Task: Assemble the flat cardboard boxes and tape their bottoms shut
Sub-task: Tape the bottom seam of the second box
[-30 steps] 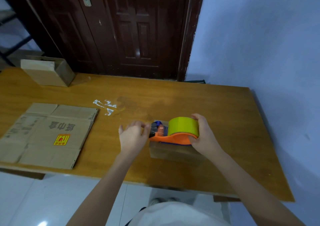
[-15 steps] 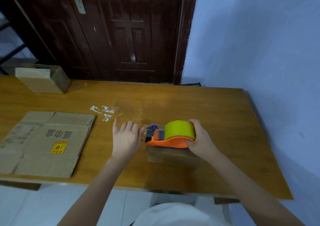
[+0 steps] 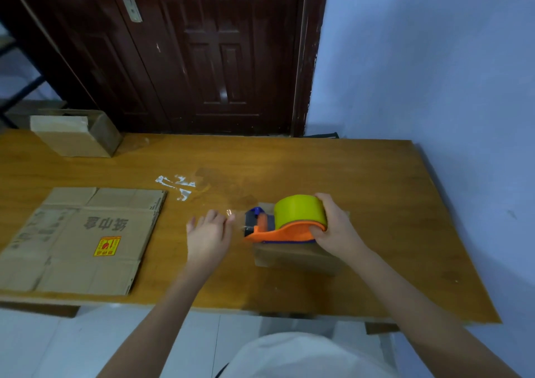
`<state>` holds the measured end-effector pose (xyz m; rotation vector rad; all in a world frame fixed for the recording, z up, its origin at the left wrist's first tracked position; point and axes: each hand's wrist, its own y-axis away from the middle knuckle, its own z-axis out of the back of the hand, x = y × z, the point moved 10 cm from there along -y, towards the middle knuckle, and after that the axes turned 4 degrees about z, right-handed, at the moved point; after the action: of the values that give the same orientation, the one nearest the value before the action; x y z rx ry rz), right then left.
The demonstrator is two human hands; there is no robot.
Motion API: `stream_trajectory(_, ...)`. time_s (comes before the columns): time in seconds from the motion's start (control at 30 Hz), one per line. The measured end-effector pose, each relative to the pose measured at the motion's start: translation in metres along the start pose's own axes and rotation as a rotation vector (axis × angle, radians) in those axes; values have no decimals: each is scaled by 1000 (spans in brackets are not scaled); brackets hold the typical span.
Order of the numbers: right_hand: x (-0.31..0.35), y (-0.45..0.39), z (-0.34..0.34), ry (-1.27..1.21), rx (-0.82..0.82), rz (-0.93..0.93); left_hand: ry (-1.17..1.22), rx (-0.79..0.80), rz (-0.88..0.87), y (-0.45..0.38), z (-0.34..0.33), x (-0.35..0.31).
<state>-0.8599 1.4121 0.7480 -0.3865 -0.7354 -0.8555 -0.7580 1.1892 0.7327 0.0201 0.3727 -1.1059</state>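
On the table [image 3: 362,175], right hand [image 3: 335,227] grips tape dispenser [image 3: 286,224] atop box [image 3: 295,257]; left hand [image 3: 208,237] spread loose beside.

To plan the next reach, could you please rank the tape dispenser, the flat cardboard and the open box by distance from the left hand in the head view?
1. tape dispenser, just right of the left hand
2. flat cardboard, left
3. open box, far-left corner

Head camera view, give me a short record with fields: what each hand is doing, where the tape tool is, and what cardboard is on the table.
right hand: grips the orange tape dispenser with a yellow-green roll
tape dispenser position: on top of the small box
left hand: fingers straight, just left of the dispenser's front end, holding nothing
flat cardboard: lies unfolded at the table's left
open box: far left corner
table: wooden
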Motion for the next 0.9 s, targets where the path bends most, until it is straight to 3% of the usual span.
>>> stream_trajectory(0.07,1,0,-2,3,1,4,-193,-161,-211,0,24,-14)
stream_trajectory(0.13,0,1,-4,-15,-3,-4,-226,-187,-254,-4,29,-15)
stream_trajectory(0.2,-3,2,-3,-40,-16,-30,-76,-128,-100,1,22,-4)
stream_trajectory(0.3,-1,1,1,-97,-58,-29,468,4,283,16,-7,27)
stream_trajectory(0.33,0,-1,1,-106,-64,-23,583,-11,310,20,-10,28)
stream_trajectory(0.47,-1,-6,3,-168,-87,-12,463,-185,-123,20,15,-1)
stream_trajectory(0.6,-8,-10,11,-259,-197,-45,317,-161,-371,23,20,-14)
stream_trajectory(0.73,-1,-8,13,-238,-246,-25,273,-90,-425,27,18,-14)
stream_trajectory(0.9,4,-12,17,-291,-279,-57,541,-147,-382,24,40,-21)
